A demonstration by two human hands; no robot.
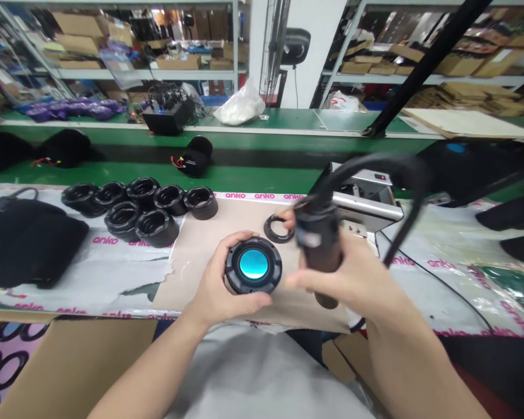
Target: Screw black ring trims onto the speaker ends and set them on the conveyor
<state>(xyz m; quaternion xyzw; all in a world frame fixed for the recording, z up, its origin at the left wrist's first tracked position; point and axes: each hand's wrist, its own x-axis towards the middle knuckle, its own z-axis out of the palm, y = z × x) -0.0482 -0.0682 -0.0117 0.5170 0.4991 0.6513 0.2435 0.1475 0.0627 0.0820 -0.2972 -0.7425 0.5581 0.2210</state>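
Note:
My left hand (227,285) is closed around a round black lens housing (234,282) with a shiny blue lens (254,265) facing up. In my right hand (353,273) is a dark, corded electric screwdriver (318,235), somewhat blurred; its thick black cable (413,203) arches up and over to the right. A black ring (269,234) with small holes is just beyond the lens housing. A right fingertip meets the ring's edge, though whether it grips the ring I cannot tell. Brown cardboard (201,262) lies beneath both hands.
Several black ring-shaped housings (157,227) stand at the left, beside a black fabric item (35,238). A metal screw feeder (367,201) sits behind my right hand. Farther back are a black cylinder with red wires (196,156) and a white bag (240,105). A cardboard box (78,366) is lower left.

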